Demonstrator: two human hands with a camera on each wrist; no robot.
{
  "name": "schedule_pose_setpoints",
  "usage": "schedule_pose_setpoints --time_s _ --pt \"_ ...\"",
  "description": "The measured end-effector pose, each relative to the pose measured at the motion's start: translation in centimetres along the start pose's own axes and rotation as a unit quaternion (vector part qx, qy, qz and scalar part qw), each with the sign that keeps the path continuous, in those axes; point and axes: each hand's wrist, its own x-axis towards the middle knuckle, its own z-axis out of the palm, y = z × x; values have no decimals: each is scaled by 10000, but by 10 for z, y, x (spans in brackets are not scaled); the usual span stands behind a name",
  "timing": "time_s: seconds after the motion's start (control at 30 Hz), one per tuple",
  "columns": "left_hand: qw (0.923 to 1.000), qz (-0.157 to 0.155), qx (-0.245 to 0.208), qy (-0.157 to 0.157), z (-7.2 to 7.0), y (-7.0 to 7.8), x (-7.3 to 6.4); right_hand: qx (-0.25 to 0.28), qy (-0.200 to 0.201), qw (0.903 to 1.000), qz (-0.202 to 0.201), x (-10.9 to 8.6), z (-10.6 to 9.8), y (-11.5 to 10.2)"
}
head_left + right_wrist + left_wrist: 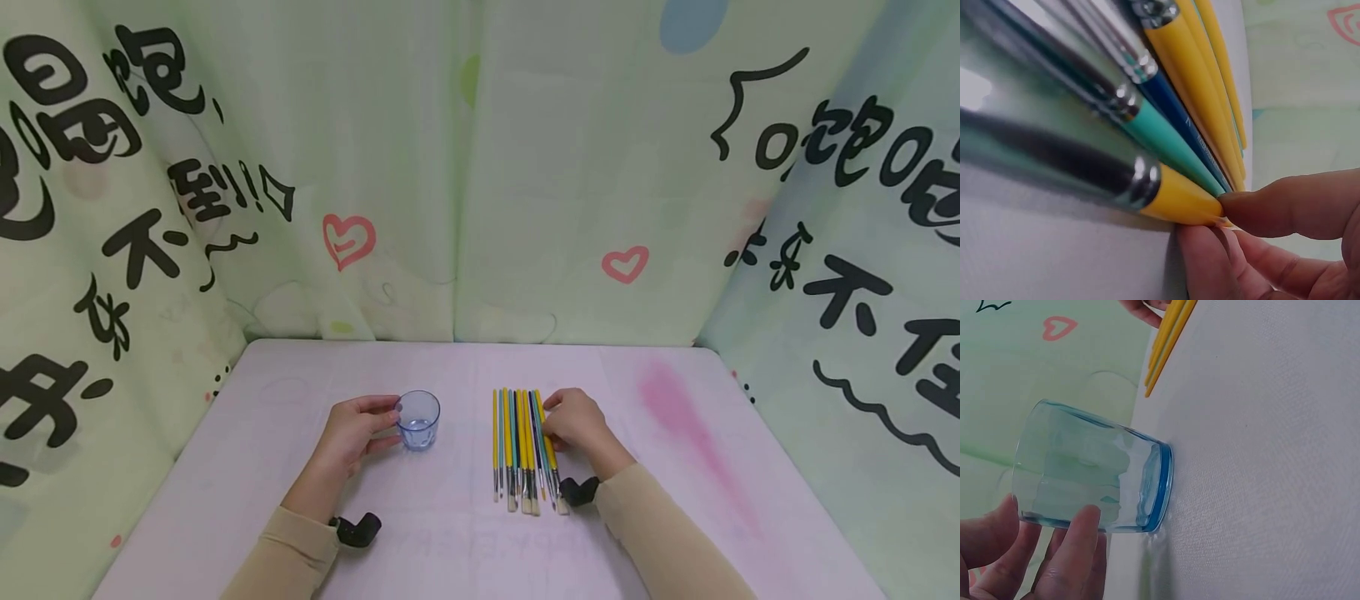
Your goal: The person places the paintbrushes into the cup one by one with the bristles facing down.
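Note:
A clear bluish glass cup (417,425) stands upright on the table. My left hand (352,432) holds its left side, and the left wrist view shows the fingertips (1085,522) against the glass wall. To the right of the cup, several paintbrushes lie side by side, bristles toward me, with yellow, teal and dark blue handles. My right hand (579,421) is at the right end of this row. Between thumb and fingers it pinches the handle of the outermost yellow paintbrush (1185,203). A teal-handled brush (1175,147) lies right beside that one.
The table (442,550) has a pale pinkish cover with a pink streak (690,433) on the right. Light green curtains (540,208) with black writing and hearts enclose the back and both sides. Black wrist-camera mounts (358,530) sit at both cuffs.

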Motion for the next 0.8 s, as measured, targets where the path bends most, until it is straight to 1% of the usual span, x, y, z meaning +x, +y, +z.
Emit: schedule_pose_setpoints --time_s 0.23,0.4,0.63,0.8 --pt "9999 92 15 -52 0 0 -1 -31 11 10000 -60 2 0 -1" --pt "9999 93 -8 -41 -1 -1 0 46 -19 10000 -28 3 0 1" --pt "10000 77 -26 -18 0 0 0 517 -240 9983 92 1 -4 3" --pt "10000 71 -47 -17 0 0 0 715 -265 9971 82 -1 -4 6"
